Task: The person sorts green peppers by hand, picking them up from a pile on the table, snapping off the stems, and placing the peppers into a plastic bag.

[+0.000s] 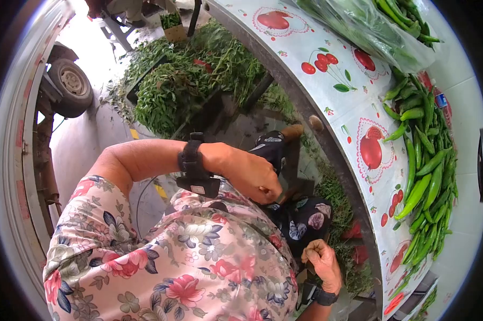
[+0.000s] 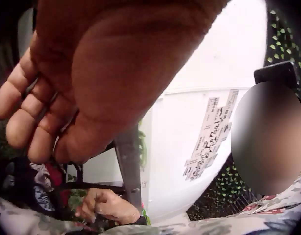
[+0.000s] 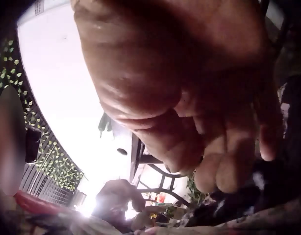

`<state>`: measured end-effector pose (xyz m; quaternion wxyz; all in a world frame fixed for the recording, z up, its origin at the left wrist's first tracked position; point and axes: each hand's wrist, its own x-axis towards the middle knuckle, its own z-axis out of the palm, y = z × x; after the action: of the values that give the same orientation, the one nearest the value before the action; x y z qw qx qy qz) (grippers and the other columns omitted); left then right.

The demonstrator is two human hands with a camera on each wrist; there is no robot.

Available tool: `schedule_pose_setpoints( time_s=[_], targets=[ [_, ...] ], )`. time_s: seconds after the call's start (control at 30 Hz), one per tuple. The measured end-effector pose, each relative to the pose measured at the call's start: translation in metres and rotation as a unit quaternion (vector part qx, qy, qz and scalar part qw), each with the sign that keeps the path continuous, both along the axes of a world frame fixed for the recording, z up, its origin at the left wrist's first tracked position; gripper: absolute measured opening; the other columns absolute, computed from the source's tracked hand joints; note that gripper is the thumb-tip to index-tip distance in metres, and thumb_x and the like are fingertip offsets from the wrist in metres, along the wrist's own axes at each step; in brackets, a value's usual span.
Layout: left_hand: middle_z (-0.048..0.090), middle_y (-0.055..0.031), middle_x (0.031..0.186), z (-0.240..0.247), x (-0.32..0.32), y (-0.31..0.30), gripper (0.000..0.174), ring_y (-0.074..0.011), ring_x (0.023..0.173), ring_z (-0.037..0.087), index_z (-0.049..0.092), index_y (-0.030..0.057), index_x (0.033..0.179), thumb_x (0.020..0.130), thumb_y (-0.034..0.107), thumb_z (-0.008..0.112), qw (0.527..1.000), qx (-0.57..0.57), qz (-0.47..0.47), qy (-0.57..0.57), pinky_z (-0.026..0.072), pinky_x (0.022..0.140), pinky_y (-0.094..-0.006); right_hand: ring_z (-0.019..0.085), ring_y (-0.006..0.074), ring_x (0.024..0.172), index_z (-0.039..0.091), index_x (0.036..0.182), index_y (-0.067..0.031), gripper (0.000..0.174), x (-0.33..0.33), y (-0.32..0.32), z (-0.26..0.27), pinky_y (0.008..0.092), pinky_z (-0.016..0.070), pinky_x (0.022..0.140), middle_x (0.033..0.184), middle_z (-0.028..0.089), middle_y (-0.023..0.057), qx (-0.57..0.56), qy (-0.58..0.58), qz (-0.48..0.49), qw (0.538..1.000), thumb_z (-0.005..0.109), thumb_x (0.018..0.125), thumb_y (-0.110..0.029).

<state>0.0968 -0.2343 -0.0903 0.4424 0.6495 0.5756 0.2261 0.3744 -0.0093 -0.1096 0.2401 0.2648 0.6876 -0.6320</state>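
My left hand (image 1: 247, 171) hangs over my lap in the head view, wearing a wrist camera on a black strap. Its palm fills the upper left of the left wrist view, fingers loosely bent and nothing in them. Lower down, beside the table's edge, my right hand (image 1: 323, 263) is held above my other thigh. In the right wrist view the fingers (image 3: 224, 166) of that hand hang loosely curled with nothing between them. The two hands are apart. Nearest to them are the dark patterned trousers (image 1: 306, 219) and floral shirt (image 1: 198, 257).
A table with a fruit-print cloth (image 1: 348, 128) curves along the right. On it lie a long pile of green chili peppers (image 1: 429, 176) and a plastic bag (image 1: 359, 27) of peppers. Cut leafy plants (image 1: 172, 96) heap on the floor; a vehicle wheel (image 1: 70, 85) stands left.
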Motion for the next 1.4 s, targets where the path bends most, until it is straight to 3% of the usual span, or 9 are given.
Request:
schedule_pose_setpoints(
  time_s=[0.17,0.27,0.3,0.43,0.53,0.7,0.87,1.03,1.4],
  targets=[
    [0.063,-0.0157,0.086,0.046,-0.004,0.019,0.015,-0.0344,0.082,0.061,0.059,0.0023,0.098,0.087,0.013,0.057,0.988,0.137,0.068,0.011,0.048,0.071,-0.0406,0.061,0.014,0.084,0.057,0.105,0.0011,0.041,-0.016,-0.004,0.024,0.0284,0.0487,0.076,0.091,0.066,0.0086,0.088,0.058,0.018,0.994,0.069,0.085,-0.032],
    [0.064,-0.0142,0.086,0.082,-0.01,0.039,0.015,-0.033,0.081,0.062,0.06,0.0012,0.099,0.087,0.01,0.059,0.964,0.247,0.093,-0.041,0.0486,0.07,-0.0388,0.064,0.0174,0.087,0.058,0.105,0.0001,0.024,-0.026,-0.006,0.068,0.0305,0.049,0.081,0.093,0.068,0.0109,0.11,0.14,0.063,0.982,0.063,0.083,-0.006],
    [0.066,-0.012,0.086,0.095,-0.012,0.045,0.013,-0.0304,0.078,0.063,0.061,0.0008,0.098,0.086,0.007,0.06,0.955,0.273,0.111,-0.041,0.0493,0.069,-0.0369,0.062,0.0149,0.085,0.057,0.107,0.0005,0.048,-0.026,-0.003,0.077,0.0301,0.0492,0.078,0.096,0.067,0.0102,0.079,0.155,0.058,0.983,0.073,0.081,-0.036],
    [0.066,-0.0107,0.076,0.103,-0.023,0.086,0.012,-0.0243,0.066,0.063,0.063,0.0027,0.092,0.082,0.007,0.058,0.915,0.351,0.198,-0.011,0.0492,0.062,-0.0334,0.063,0.0167,0.085,0.059,0.105,-0.0003,0.042,-0.035,-0.004,0.121,0.0307,0.0493,0.079,0.092,0.068,0.0095,0.136,0.226,0.036,0.964,0.072,0.082,-0.033],
    [0.068,-0.0112,0.094,0.095,-0.03,0.109,0.018,-0.0228,0.079,0.066,0.063,0.0021,0.1,0.084,0.008,0.059,0.925,0.306,0.225,0.022,0.0521,0.073,-0.0336,0.063,0.0175,0.085,0.058,0.1,0.0006,0.041,-0.041,-0.007,0.142,0.0311,0.0492,0.08,0.089,0.067,0.0108,0.187,0.311,-0.034,0.931,0.073,0.082,-0.033],
    [0.069,-0.0108,0.095,0.064,-0.035,0.126,0.018,-0.0186,0.084,0.065,0.064,0.0013,0.099,0.083,0.008,0.057,0.925,0.266,0.272,-0.021,0.0511,0.079,-0.0312,0.064,0.0203,0.077,0.06,0.096,0.0001,0.034,-0.058,-0.005,0.161,0.0345,0.0499,0.076,0.084,0.067,0.0111,0.185,0.392,-0.031,0.901,0.075,0.08,-0.026],
    [0.064,-0.0096,0.082,0.06,-0.036,0.123,0.015,-0.0159,0.075,0.061,0.061,0.0002,0.099,0.087,0.008,0.057,0.912,0.331,0.244,0.004,0.0492,0.07,-0.0294,0.062,0.0213,0.068,0.061,0.09,-0.0037,0.023,-0.077,-0.019,0.183,0.0386,0.0483,0.069,0.076,0.066,0.0101,0.31,0.599,-0.004,0.739,0.073,0.077,-0.018],
    [0.063,-0.0049,0.081,0.057,-0.031,0.127,0.014,-0.0089,0.073,0.057,0.062,0.0011,0.099,0.087,0.007,0.058,0.909,0.321,0.264,-0.025,0.0483,0.067,-0.0259,0.062,0.0224,0.065,0.061,0.088,-0.0028,0.023,-0.072,-0.021,0.217,0.0382,0.0483,0.066,0.074,0.065,0.0094,0.349,0.592,0.119,0.717,0.072,0.076,-0.02],
    [0.061,-0.0022,0.085,0.063,-0.028,0.127,0.014,-0.008,0.081,0.055,0.062,0.0007,0.099,0.089,0.009,0.055,0.921,0.237,0.3,-0.078,0.0466,0.074,-0.024,0.061,0.0223,0.065,0.061,0.089,-0.0003,0.022,-0.074,0.005,0.185,0.0349,0.0487,0.065,0.077,0.064,0.0094,0.39,0.562,0.115,0.72,0.069,0.077,-0.016]
  ],
)
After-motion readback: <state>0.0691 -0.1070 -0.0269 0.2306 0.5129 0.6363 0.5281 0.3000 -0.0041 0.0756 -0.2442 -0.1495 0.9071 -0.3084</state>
